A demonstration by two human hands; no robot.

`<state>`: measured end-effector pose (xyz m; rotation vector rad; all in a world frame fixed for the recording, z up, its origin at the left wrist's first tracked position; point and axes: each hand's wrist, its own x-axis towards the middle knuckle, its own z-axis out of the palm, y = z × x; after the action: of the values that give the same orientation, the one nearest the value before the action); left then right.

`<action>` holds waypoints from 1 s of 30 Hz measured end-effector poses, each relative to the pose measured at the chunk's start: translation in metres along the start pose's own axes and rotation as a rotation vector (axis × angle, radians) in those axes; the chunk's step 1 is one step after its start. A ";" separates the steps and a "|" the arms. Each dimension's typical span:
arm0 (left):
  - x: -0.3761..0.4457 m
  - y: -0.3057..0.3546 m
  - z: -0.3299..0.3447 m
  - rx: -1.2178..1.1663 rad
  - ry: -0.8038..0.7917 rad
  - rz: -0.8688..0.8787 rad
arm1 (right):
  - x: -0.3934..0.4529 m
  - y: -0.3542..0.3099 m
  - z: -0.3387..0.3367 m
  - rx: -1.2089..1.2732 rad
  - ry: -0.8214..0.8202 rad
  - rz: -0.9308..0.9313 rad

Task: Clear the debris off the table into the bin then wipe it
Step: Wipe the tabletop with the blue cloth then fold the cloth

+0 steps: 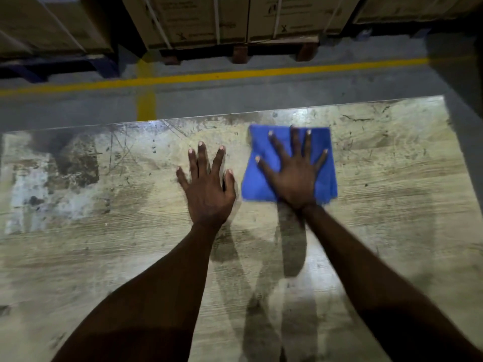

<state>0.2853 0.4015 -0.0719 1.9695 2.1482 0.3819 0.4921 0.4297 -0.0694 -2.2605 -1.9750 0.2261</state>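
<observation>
Head view looks down on a worn, scratched table [379, 178] whose pale top is stained dark in patches, most of all toward the left. Both bare arms reach forward over it. The right hand [295, 178] lies flat on a folded blue cloth [321, 163], fingers straight and spread wide, palm pressing the cloth against the tabletop. The cloth sits near the far edge of the table, right of centre, and shows on all sides of the hand. The left hand [207, 189] lies just beside the cloth, to its left, fingers straight and fanned apart, palm down on or just over the bare wood; whether it touches cannot be told through the blur. It holds nothing. Beyond the far edge runs a grey floor [235, 100] marked with yellow lines [209, 75]. Behind them stand stacked cardboard boxes [230, 19] on pallets [240, 52].
</observation>
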 end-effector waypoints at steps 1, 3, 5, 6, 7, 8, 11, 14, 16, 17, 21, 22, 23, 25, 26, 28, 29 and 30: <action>-0.001 0.000 0.000 -0.007 0.004 0.000 | 0.030 0.006 -0.003 0.022 0.000 0.053; -0.002 0.001 -0.001 -0.018 0.008 0.005 | 0.078 0.017 -0.007 0.047 -0.001 0.131; -0.001 0.001 -0.001 -0.029 0.012 0.004 | 0.092 0.016 -0.005 0.048 0.006 0.168; -0.001 0.001 -0.001 -0.029 0.014 0.004 | 0.082 0.011 -0.004 0.035 0.019 0.167; -0.002 0.000 0.000 -0.024 0.012 0.004 | 0.063 0.005 -0.002 0.012 0.027 0.154; -0.002 0.001 0.000 -0.016 0.006 0.005 | 0.037 -0.003 0.000 -0.001 0.026 0.130; 0.000 -0.001 0.002 0.003 0.003 0.004 | -0.052 -0.019 0.002 -0.014 -0.011 -0.016; -0.001 -0.002 0.003 0.007 0.012 0.006 | -0.083 -0.008 0.002 -0.040 -0.034 -0.079; 0.000 -0.001 0.002 0.000 0.007 0.006 | -0.052 0.009 -0.001 -0.024 -0.028 -0.026; 0.000 -0.001 0.002 -0.005 0.005 0.004 | -0.027 0.016 -0.004 -0.016 -0.026 0.010; -0.002 0.000 0.002 -0.007 -0.001 0.008 | 0.063 0.039 -0.013 0.061 -0.018 0.136; -0.002 0.000 0.002 -0.005 -0.002 0.006 | 0.071 0.038 -0.014 0.071 -0.014 0.160; -0.001 0.000 0.002 -0.007 -0.002 0.003 | 0.069 0.034 -0.012 0.064 -0.006 0.174; -0.001 -0.001 0.002 -0.007 0.004 0.001 | 0.035 0.018 -0.007 0.014 0.003 0.150; -0.001 -0.001 0.002 -0.006 0.008 0.003 | 0.007 0.007 -0.004 -0.003 0.010 0.112; 0.000 -0.001 0.002 -0.010 0.007 0.007 | -0.057 -0.008 -0.002 0.005 -0.010 0.006; 0.000 -0.001 0.002 -0.008 0.007 0.010 | -0.085 -0.011 -0.002 -0.001 -0.032 -0.046; 0.000 -0.001 0.002 -0.003 0.007 0.013 | -0.103 -0.009 -0.001 -0.019 -0.043 -0.081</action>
<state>0.2850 0.4014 -0.0740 1.9843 2.1393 0.3948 0.4702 0.3288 -0.0641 -2.1991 -2.0942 0.2505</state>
